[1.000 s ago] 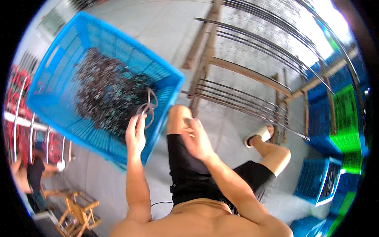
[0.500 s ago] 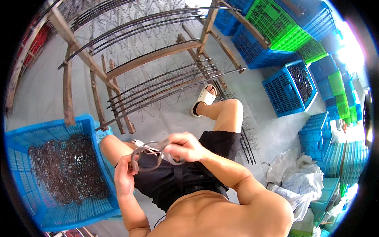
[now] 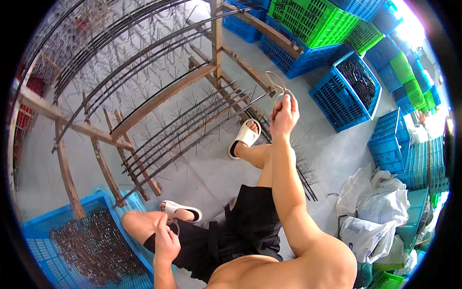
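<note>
My right hand (image 3: 285,115) reaches forward, its fingers closed on a thin tan loop-shaped piece (image 3: 275,77) that stands up beyond the fingertips. The loop is close to the right end of a dark metal rod (image 3: 192,143) on the wooden rack (image 3: 163,91); I cannot tell whether they touch. Over my left thigh, my left hand (image 3: 166,241) pinches a thin greyish-brown loop (image 3: 174,225). Below and left of that hand, a blue plastic basket (image 3: 41,233) holds a tangle of dark brown thin pieces (image 3: 96,245).
Rows of rods with thin wire prongs hang across the rack. A blue crate (image 3: 332,108) of dark pieces stands to the right. Behind it are stacked blue and green crates (image 3: 313,21). White plastic bags (image 3: 370,236) lie at lower right. My sandalled feet rest on the grey floor (image 3: 211,168).
My right hand has moved from beside the left, out forward to the rod end, carrying a loop. My left hand has come down slightly. The view has shifted a little.
</note>
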The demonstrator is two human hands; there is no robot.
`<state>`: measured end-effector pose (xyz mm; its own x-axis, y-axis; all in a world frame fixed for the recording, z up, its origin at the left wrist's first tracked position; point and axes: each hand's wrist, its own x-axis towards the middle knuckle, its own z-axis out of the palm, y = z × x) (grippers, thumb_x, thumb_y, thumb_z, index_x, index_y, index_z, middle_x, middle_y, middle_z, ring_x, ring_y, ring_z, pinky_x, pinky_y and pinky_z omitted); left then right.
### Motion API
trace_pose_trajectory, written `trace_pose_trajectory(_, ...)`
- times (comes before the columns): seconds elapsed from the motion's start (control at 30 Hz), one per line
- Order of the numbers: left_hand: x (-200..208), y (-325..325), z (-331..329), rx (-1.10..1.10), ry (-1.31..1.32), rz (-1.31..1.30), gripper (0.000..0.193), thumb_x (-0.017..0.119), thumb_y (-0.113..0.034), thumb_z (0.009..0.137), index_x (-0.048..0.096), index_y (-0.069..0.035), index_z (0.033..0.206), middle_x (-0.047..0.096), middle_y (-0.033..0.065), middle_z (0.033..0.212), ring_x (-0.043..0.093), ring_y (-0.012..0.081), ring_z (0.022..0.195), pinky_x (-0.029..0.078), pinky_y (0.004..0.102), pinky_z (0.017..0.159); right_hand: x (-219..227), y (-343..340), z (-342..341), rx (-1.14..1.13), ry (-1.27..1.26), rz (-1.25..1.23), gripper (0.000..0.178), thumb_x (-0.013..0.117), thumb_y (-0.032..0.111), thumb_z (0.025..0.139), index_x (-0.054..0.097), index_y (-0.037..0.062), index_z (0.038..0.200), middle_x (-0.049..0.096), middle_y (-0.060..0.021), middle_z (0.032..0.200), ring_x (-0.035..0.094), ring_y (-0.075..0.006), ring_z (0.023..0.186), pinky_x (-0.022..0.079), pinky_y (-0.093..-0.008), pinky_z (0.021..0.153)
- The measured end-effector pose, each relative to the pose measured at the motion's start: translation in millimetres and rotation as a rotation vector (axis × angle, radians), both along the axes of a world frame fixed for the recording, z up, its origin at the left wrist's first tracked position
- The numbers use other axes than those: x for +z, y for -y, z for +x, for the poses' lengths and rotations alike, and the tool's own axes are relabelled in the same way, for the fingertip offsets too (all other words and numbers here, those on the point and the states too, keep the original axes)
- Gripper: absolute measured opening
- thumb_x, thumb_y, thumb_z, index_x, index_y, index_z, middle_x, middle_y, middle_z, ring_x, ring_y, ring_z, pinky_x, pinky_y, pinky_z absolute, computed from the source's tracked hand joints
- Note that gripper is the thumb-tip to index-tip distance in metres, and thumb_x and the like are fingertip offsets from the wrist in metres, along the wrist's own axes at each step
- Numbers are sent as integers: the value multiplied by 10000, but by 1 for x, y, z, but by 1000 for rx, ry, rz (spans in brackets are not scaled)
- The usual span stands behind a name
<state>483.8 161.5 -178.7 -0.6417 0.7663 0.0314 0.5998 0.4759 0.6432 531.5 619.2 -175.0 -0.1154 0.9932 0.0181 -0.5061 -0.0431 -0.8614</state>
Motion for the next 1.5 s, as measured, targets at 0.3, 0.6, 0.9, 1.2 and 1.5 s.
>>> trace_pose_trajectory(0.3, -8, -15, -1, 108, 33, -8, 616, 362, 141, 636, 314, 45, 1243, 238, 232, 1324, 450, 324, 1027, 458, 360, 803, -26, -27, -21, 255, 143, -153, 137, 527, 145, 896, 610, 47, 944, 460, 26, 556, 389, -57, 413, 273, -206, 362)
trace_pose_trajectory(0.6, -18, -9, -6, 313, 328, -64, 339, 375, 41, 830, 401, 16, 1166, 613, 141, 853, 613, 192, 670, 513, 269, 593, -25, -38, -18, 366, 177, -161, 142, 545, 165, 889, 564, 65, 791, 450, 29, 548, 373, -58, 419, 247, -216, 376)
trace_pose_trajectory(0.9, -14, -23, 2, 418, 448, 113, 333, 374, 49, 811, 429, 28, 1138, 642, 153, 844, 611, 174, 634, 490, 256, 533, -25, -32, -25, 388, 203, -104, 156, 570, 194, 894, 572, 55, 821, 429, 36, 578, 344, -51, 450, 258, -198, 397)
trace_pose_trajectory(1.2, -13, -28, 1, 529, 945, 291, 264, 405, 11, 851, 452, 28, 1110, 639, 189, 932, 635, 182, 651, 542, 280, 528, -31, -17, -25, 388, 377, 111, 192, 604, 209, 878, 592, 45, 778, 430, 58, 534, 349, -18, 436, 255, -185, 385)
trace_pose_trajectory(1.5, -1, -51, 5, 551, 1205, 465, 235, 502, -175, 921, 571, 13, 1043, 661, 144, 824, 640, 164, 595, 520, 262, 466, -37, -19, -19, 354, 520, 249, 204, 595, 218, 881, 631, 22, 836, 432, 68, 559, 343, -24, 473, 263, -215, 414)
